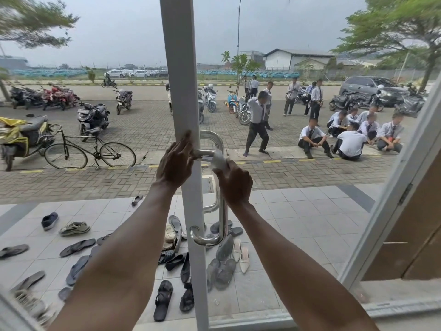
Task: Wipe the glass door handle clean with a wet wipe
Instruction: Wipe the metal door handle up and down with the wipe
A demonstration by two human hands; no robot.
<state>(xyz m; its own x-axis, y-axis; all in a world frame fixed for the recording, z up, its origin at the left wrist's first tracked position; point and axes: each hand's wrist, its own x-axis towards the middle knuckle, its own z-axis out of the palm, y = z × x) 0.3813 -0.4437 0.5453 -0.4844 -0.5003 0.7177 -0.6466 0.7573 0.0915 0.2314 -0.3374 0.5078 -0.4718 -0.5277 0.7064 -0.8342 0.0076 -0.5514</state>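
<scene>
A polished steel door handle (220, 218) runs down the white frame (180, 68) of the glass door, bending into the frame at top and bottom. My right hand (235, 181) pinches a white wet wipe (218, 160) against the upper bend of the handle. My left hand (175, 161) lies flat on the door frame with straight fingers, beside the handle's top mount. The handle's middle stretch is partly hidden behind my right hand and wrist.
Through the glass, many sandals and shoes (167, 256) lie on the tiled porch. A second white door frame (391, 199) slants at the right. Beyond are parked motorbikes, a bicycle (89, 152) and people sitting and standing on the paving.
</scene>
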